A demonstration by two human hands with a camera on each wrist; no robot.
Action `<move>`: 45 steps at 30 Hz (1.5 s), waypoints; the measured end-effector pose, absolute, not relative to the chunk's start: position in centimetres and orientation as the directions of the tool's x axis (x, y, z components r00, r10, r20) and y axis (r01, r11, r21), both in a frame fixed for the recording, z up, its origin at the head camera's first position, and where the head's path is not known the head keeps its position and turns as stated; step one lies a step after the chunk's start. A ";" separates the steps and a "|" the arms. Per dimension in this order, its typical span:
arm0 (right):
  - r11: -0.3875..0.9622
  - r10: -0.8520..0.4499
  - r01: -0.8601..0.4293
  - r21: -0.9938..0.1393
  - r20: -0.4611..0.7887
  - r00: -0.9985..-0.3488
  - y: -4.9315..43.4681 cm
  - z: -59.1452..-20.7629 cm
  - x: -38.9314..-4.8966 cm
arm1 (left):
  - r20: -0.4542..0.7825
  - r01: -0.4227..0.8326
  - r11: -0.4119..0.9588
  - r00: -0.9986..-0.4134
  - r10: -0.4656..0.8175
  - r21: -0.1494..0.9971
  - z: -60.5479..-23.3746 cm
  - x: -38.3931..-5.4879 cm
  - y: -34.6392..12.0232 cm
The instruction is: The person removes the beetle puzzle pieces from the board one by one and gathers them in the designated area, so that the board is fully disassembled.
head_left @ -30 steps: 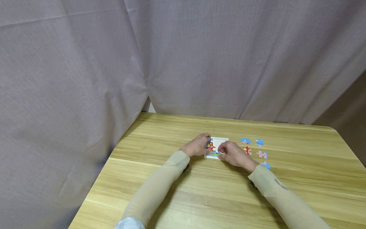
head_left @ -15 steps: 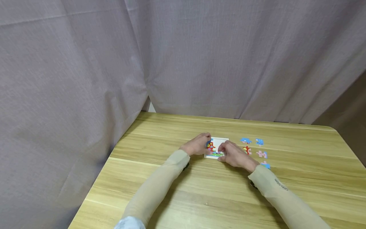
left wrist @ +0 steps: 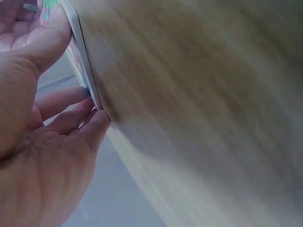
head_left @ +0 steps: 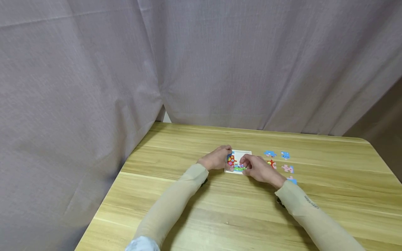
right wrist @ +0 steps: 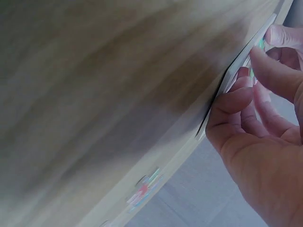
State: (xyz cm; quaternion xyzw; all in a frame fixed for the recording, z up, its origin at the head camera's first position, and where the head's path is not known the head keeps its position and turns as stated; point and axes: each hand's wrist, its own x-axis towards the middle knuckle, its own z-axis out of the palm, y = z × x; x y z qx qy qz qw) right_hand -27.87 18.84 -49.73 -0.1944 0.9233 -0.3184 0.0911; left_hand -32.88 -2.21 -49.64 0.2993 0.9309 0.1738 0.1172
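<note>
A small white puzzle tray point(head_left: 243, 152) lies on the table, with joined pieces along its left and near sides, including a red spotted piece point(head_left: 231, 160). My left hand point(head_left: 216, 159) grips the tray's left side, thumb near the front corner and fingers toward the back. In the left wrist view its fingertips point(left wrist: 100, 118) meet the tray's rim. Over the tray's near right part, my right hand point(head_left: 258, 169) pinches a green and red puzzle piece point(left wrist: 46, 17) between thumb and fingers. The fingers partly cover that piece.
Right of the tray lie several loose pieces: a blue one point(head_left: 270, 153), another blue one point(head_left: 285, 155), a red one point(head_left: 272, 164), a pink one point(head_left: 287, 169) and a blue-pink one point(head_left: 292, 180). A grey curtain point(head_left: 216, 69) hangs behind the wooden table point(head_left: 220, 212).
My right hand has shifted slightly right, its thumb drawing up, and more of the green pieces along the tray's near side shows. The left hand stays in place on the tray.
</note>
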 end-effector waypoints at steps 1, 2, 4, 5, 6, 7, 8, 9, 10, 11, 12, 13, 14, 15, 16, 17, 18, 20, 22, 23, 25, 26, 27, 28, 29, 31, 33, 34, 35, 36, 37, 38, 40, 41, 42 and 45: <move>0.717 -0.419 -0.302 -0.629 -0.042 -0.907 18.9 -49.8 -27.9 | -0.113 0.517 0.759 -0.793 0.599 0.396 -49.6 -32.9 -2.2; 0.711 -0.424 -0.308 -0.633 -0.036 -0.905 19.0 -49.8 -27.9 | -0.113 0.516 0.758 -0.793 0.599 0.398 -49.6 -32.9 -2.3; 0.711 -0.425 -0.320 -0.626 -0.021 -0.905 19.1 -49.9 -28.0 | -0.113 0.517 0.756 -0.791 0.601 0.400 -49.6 -32.8 -2.3; 0.713 -0.423 -0.322 -0.622 -0.016 -0.906 19.1 -50.0 -28.1 | -0.115 0.516 0.755 -0.791 0.601 0.404 -49.7 -32.9 -2.3; 0.717 -0.421 -0.326 -0.616 -0.010 -0.907 19.1 -50.0 -28.1 | -0.116 0.517 0.754 -0.789 0.603 0.406 -49.7 -32.9 -2.3; 0.719 -0.416 -0.323 -0.615 -0.008 -0.909 19.1 -50.0 -28.1 | -0.117 0.519 0.753 -0.787 0.605 0.405 -49.7 -32.9 -2.3; 0.721 -0.409 -0.320 -0.614 -0.006 -0.912 19.1 -50.1 -28.1 | -0.119 0.520 0.752 -0.786 0.607 0.405 -49.7 -32.9 -2.4; 0.725 -0.402 -0.316 -0.612 -0.003 -0.916 19.1 -50.1 -28.1 | -0.120 0.521 0.751 -0.784 0.608 0.406 -49.8 -32.9 -2.4; 0.727 -0.396 -0.313 -0.611 0.001 -0.918 19.2 -50.1 -28.1 | -0.122 0.521 0.751 -0.784 0.609 0.405 -49.8 -33.0 -2.4; 0.726 -0.392 -0.313 -0.612 0.005 -0.920 19.2 -50.1 -28.1 | -0.123 0.524 0.750 -0.781 0.612 0.404 -49.8 -33.0 -2.4; 0.727 -0.386 -0.309 -0.613 0.008 -0.923 19.2 -50.1 -28.1 | -0.124 0.524 0.751 -0.781 0.612 0.403 -49.8 -33.0 -2.4; 0.727 -0.380 -0.306 -0.615 0.011 -0.925 19.3 -50.2 -28.1 | -0.127 0.522 0.752 -0.782 0.611 0.403 -49.7 -33.0 -2.4; 0.729 -0.375 -0.305 -0.613 0.016 -0.927 19.3 -50.2 -28.1 | -0.128 0.521 0.751 -0.781 0.611 0.406 -49.7 -33.0 -2.5; 0.730 -0.371 -0.304 -0.612 0.019 -0.928 19.4 -50.2 -28.1 | -0.129 0.520 0.750 -0.781 0.612 0.409 -49.7 -32.9 -2.5; 0.731 -0.367 -0.302 -0.611 0.021 -0.930 19.4 -50.2 -28.0 | -0.131 0.519 0.751 -0.781 0.611 0.409 -49.6 -32.9 -2.5; 0.731 -0.367 -0.304 -0.611 0.025 -0.930 19.4 -50.1 -28.0 | -0.132 0.518 0.750 -0.781 0.611 0.411 -49.6 -32.9 -2.5; 0.732 -0.360 -0.299 -0.612 0.024 -0.933 19.5 -50.1 -28.0 | -0.134 0.515 0.751 -0.781 0.610 0.415 -49.6 -32.9 -2.5; 0.735 -0.356 -0.297 -0.610 0.026 -0.934 19.5 -50.1 -27.9 | -0.138 0.511 0.750 -0.781 0.609 0.419 -49.5 -32.8 -2.5; 0.735 -0.358 -0.301 -0.608 0.028 -0.933 19.5 -50.0 -27.9 | -0.142 0.507 0.754 -0.783 0.606 0.418 -49.5 -32.8 -2.5; 0.736 -0.358 -0.300 -0.606 0.028 -0.933 19.5 -50.0 -27.9 | -0.143 0.507 0.754 -0.783 0.606 0.419 -49.5 -32.8 -2.5; 0.740 -0.353 -0.295 -0.604 0.024 -0.935 19.5 -50.0 -27.9 | -0.144 0.504 0.754 -0.784 0.604 0.422 -49.5 -32.8 -2.5; 0.740 -0.354 -0.294 -0.605 0.022 -0.935 19.5 -50.0 -27.9 | -0.144 0.502 0.754 -0.784 0.604 0.424 -49.6 -32.8 -2.5; 0.739 -0.355 -0.293 -0.606 0.020 -0.935 19.5 -50.0 -27.9 | -0.146 0.500 0.754 -0.784 0.603 0.427 -49.6 -32.8 -2.5; 0.739 -0.355 -0.293 -0.607 0.019 -0.935 19.5 -50.0 -27.9 | -0.150 0.495 0.755 -0.785 0.600 0.429 -49.6 -32.8 -2.6; 0.739 -0.350 -0.285 -0.611 0.013 -0.937 19.5 -50.0 -27.9 | -0.154 0.491 0.756 -0.786 0.599 0.433 -49.6 -32.8 -2.6; 0.736 -0.351 -0.282 -0.615 0.010 -0.936 19.5 -50.0 -28.0 | -0.163 0.481 0.759 -0.788 0.593 0.438 -49.6 -32.8 -2.6; 0.734 -0.354 -0.284 -0.617 0.009 -0.935 19.5 -50.0 -28.0 | -0.173 0.471 0.762 -0.790 0.588 0.444 -49.5 -32.8 -2.6; 0.734 -0.355 -0.285 -0.616 0.010 -0.935 19.5 -50.0 -28.0 | -0.177 0.465 0.762 -0.790 0.587 0.449 -49.5 -32.7 -2.7; 0.735 -0.356 -0.288 -0.614 0.011 -0.934 19.5 -50.0 -28.0 | -0.178 0.463 0.761 -0.790 0.587 0.454 -49.5 -32.7 -2.7; 0.736 -0.358 -0.291 -0.611 0.013 -0.934 19.5 -50.0 -28.0 | -0.179 0.463 0.761 -0.790 0.587 0.454 -49.5 -32.7 -2.7; 0.737 -0.360 -0.294 -0.609 0.015 -0.933 19.5 -50.0 -28.0 | -0.180 0.463 0.762 -0.789 0.587 0.452 -49.5 -32.7 -2.7; 0.738 -0.362 -0.298 -0.606 0.017 -0.932 19.5 -50.0 -28.0 | -0.181 0.463 0.763 -0.790 0.586 0.451 -49.5 -32.7 -2.7; 0.740 -0.364 -0.303 -0.601 0.021 -0.931 19.5 -50.0 -28.0 | -0.178 0.466 0.763 -0.790 0.587 0.447 -49.5 -32.7 -2.7; 0.740 -0.366 -0.306 -0.600 0.023 -0.930 19.5 -50.0 -28.0 | -0.176 0.470 0.764 -0.790 0.588 0.442 -49.5 -32.7 -2.7; 0.740 -0.365 -0.306 -0.599 0.025 -0.931 19.5 -50.0 -28.1 | -0.174 0.474 0.764 -0.789 0.589 0.436 -49.5 -32.7 -2.6; 0.738 -0.373 -0.320 -0.595 0.036 -0.927 19.5 -50.1 -28.1 | -0.170 0.477 0.763 -0.789 0.590 0.436 -49.6 -32.8 -2.6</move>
